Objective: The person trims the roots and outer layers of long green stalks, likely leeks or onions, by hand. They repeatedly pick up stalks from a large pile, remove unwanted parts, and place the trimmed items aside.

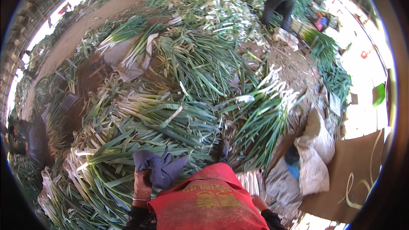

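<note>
My left hand (142,182) grips a bunched dark blue cloth (159,167), which has knot-like folded ends sticking up. It is raised over leafy green onions (111,163), their pale root ends pointing left. My right hand (259,202) is low beside the red apron (207,198), close to a stool seat of white strips (249,182). The apron's edge covers part of that hand, so its fingers cannot be made out. My shoe (224,148) stands between the onion heap and a bundle of green onions (262,118) with white roots facing away.
White woven sacks (314,163) and a cardboard sheet (338,179) with a loose strap lie at right. More green onions (198,60) are heaped ahead. A person (279,1) bends over at the far right; another person (33,140) is at the left edge.
</note>
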Tool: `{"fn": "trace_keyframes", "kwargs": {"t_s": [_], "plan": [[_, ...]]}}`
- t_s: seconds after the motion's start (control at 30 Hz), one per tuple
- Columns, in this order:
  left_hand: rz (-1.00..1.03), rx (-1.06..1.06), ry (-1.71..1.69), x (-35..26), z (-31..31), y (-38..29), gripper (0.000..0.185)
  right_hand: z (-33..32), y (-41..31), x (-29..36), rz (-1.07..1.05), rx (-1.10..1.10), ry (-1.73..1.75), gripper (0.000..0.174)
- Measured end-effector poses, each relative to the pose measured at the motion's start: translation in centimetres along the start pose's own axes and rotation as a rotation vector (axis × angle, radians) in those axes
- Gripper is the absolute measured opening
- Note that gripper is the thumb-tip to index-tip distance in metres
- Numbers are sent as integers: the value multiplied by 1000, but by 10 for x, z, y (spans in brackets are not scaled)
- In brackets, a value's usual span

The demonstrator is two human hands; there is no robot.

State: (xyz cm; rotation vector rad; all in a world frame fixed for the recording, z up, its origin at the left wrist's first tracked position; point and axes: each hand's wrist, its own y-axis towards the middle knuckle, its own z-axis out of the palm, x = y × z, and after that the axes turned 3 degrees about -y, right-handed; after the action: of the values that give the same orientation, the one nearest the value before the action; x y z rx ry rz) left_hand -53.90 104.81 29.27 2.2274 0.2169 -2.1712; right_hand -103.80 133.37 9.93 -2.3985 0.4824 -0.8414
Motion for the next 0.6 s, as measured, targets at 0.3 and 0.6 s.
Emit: {"fn": "trace_keyframes", "kwargs": {"t_s": [0.3, 0.6], "plan": [[-592, 68, -797, -50, 243, 158, 49, -248, 176, 91, -11, -169, 170, 48], [-505, 156, -921, -105, 310, 227, 70, -350, 333, 386, -830, 637, 431, 70]]}}
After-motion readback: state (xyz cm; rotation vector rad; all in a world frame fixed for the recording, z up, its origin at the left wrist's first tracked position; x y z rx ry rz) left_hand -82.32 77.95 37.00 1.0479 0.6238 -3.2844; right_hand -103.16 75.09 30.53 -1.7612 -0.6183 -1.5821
